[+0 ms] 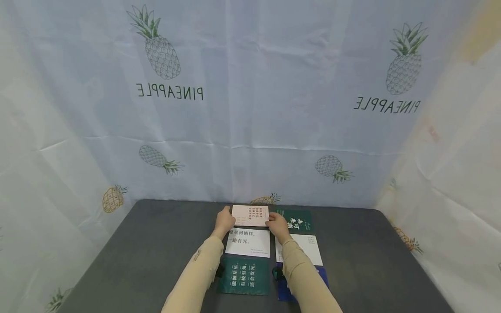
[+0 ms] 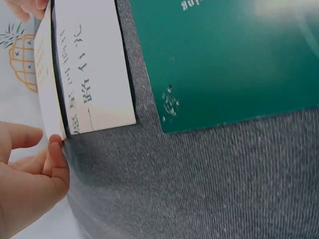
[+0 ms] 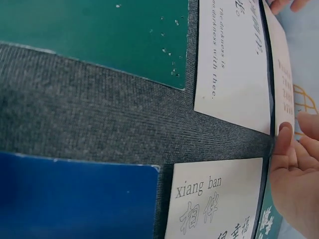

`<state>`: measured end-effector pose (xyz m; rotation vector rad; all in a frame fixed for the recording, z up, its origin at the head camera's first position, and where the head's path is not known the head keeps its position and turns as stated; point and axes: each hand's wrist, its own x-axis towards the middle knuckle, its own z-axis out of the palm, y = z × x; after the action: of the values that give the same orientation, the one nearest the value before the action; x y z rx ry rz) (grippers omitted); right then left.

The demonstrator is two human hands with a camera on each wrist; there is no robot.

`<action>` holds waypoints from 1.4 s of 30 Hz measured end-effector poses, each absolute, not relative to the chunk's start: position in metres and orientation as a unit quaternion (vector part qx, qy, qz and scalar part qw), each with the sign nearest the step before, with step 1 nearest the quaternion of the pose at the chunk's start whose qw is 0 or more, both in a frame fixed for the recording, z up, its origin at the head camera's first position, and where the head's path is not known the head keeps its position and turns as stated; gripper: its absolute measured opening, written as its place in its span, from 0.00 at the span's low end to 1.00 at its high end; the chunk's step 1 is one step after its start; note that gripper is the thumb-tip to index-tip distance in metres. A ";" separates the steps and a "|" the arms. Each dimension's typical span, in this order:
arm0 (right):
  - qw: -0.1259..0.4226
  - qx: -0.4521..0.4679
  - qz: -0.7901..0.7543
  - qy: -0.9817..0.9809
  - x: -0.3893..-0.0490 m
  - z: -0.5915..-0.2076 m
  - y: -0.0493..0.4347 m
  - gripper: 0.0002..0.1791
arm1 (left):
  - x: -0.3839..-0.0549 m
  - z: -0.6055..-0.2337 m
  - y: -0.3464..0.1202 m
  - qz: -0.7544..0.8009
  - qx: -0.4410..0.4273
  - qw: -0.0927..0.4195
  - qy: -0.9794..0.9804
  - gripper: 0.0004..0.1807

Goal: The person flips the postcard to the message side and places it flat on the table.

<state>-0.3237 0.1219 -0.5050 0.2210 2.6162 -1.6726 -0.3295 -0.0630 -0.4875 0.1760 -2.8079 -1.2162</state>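
Observation:
A pale pink postcard (image 1: 250,216) with red print lies at the top of the left column of cards, near the back of the table. My left hand (image 1: 225,221) holds its left end, the thumb at the near corner. At the opposite end my right hand (image 1: 278,224) holds the same card, its thumb at the near edge. Just below it is a white postcard (image 1: 248,242) with dark lettering, and nearer still a green one (image 1: 243,276). Right of these, a dark green postcard (image 1: 301,221) is partly covered by my right hand in the head view.
In the right column, a white postcard (image 1: 309,250) and a blue postcard (image 1: 285,290) lie partly behind my right sleeve (image 1: 307,278). The cards lie on a dark grey tabletop (image 1: 137,261). Behind the table's back edge hangs a pineapple-print curtain (image 1: 250,117).

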 end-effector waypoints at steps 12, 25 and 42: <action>-0.004 0.097 -0.607 0.789 -0.326 -0.497 0.121 0.25 | -0.330 -0.481 -0.065 -0.455 0.075 0.067 -0.885 0.23; -0.061 0.078 -0.649 0.754 -0.328 -0.497 0.126 0.27 | -0.327 -0.476 -0.065 -0.554 0.047 0.069 -0.828 0.25; -0.029 0.068 -0.616 0.785 -0.317 -0.509 0.127 0.21 | -0.319 -0.493 -0.067 -0.479 0.041 0.068 -0.874 0.20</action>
<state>-0.3169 0.1270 -0.5089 0.2168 2.5114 -1.9700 -0.3194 -0.0672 -0.4931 0.1245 -2.6341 -1.4435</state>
